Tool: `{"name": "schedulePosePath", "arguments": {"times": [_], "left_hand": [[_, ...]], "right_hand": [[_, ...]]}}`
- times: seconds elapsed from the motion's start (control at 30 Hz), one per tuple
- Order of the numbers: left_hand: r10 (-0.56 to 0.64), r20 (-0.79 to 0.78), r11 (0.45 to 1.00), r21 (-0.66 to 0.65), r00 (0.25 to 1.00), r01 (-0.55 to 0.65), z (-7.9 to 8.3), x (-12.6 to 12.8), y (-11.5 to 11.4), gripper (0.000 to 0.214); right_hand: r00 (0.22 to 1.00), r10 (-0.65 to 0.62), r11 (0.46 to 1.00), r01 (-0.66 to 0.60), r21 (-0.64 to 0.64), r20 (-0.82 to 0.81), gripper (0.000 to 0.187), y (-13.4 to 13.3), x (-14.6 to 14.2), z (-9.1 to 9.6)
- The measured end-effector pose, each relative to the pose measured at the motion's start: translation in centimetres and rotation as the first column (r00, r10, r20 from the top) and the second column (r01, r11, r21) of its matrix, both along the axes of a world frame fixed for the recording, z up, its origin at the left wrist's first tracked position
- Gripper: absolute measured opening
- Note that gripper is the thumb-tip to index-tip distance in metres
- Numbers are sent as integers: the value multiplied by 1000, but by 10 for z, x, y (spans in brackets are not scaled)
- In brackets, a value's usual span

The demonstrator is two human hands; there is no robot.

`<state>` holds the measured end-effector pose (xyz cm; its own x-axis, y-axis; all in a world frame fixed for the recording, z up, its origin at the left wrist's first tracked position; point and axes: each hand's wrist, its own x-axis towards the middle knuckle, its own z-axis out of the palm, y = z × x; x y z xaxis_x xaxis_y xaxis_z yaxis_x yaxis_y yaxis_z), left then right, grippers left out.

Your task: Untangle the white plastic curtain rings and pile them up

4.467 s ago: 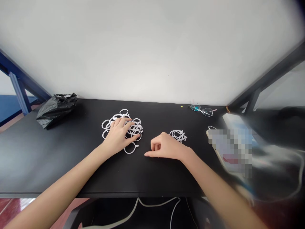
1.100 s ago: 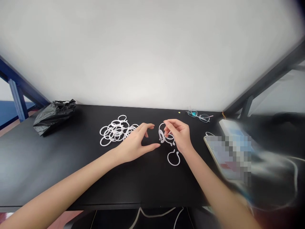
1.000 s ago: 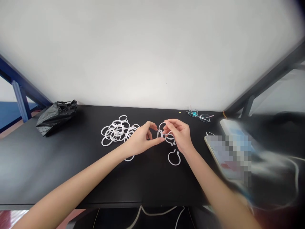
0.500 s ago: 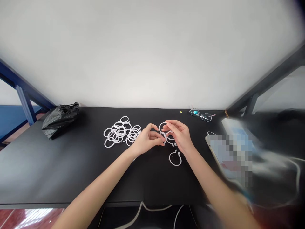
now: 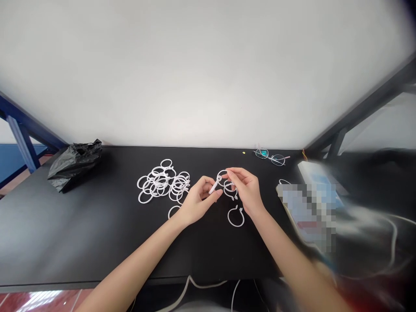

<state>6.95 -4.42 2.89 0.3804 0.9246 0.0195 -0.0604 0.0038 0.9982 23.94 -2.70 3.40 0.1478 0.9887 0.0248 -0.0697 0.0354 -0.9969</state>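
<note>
White plastic snap rings, like shower curtain rings, are the things in use. My left hand (image 5: 202,196) pinches one white ring (image 5: 213,186), seen nearly edge-on, between thumb and fingers. Thumb and fingertips of my right hand (image 5: 245,186) close on the top of another ring (image 5: 220,174), which touches or overlaps the first; whether they are linked I cannot tell. Just below the right fingers lie open rings (image 5: 229,195), partly hidden. Nearer me is a single open ring (image 5: 235,226) with its clasp ends apart. To the left sits a tangled pile of rings (image 5: 159,184).
On the black table (image 5: 97,234) a black plastic bag (image 5: 76,162) lies at the back left. Eyeglasses (image 5: 271,157) rest near the wall. A blurred phone-like object (image 5: 299,216) and a white-and-blue box (image 5: 320,182) are on the right. White cables (image 5: 186,288) hang below the front edge.
My left hand has turned so its ring now shows edge-on, tilted up toward the ring in my right hand. The view has shifted slightly, and another ring shows by the left wrist.
</note>
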Motion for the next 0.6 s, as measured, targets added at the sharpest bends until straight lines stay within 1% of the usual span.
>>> {"name": "schedulePosePath", "arguments": {"times": [0.07, 0.2, 0.27, 0.37, 0.43, 0.5, 0.53, 0.6], "left_hand": [[-11, -45, 999, 45, 999, 13, 2, 0, -2, 27], [1, -230, 982, 185, 973, 43, 4, 0, -7, 37], [-17, -280, 969, 233, 960, 85, 3, 0, -9, 41], [-68, -288, 954, 261, 955, 146, 1, -1, -10, 46], [-48, -312, 942, 301, 949, 147, 0, -1, -10, 48], [0, -367, 918, 369, 930, 145, -1, -2, -10, 47], [21, -408, 896, 412, 913, 163, -2, -1, -10, 46], [63, -515, 835, 497, 855, 238, -4, 0, -11, 42]], "right_hand": [[1000, -18, 1000, 18, -20, 4, 26, -4, 2, -4], [994, -102, 995, 101, -26, -43, 28, -6, 5, -9], [994, -86, 996, 84, -31, -72, 28, -5, 5, -10], [984, -62, 994, 47, -95, -169, 27, -3, 6, -11], [966, -78, 990, 46, -135, -245, 27, -2, 9, -12], [951, -104, 987, 64, -145, -291, 26, 0, 14, -12], [947, -117, 987, 78, -141, -298, 26, 1, 16, -11], [949, -124, 987, 89, -131, -290, 27, 2, 20, -11]]}}
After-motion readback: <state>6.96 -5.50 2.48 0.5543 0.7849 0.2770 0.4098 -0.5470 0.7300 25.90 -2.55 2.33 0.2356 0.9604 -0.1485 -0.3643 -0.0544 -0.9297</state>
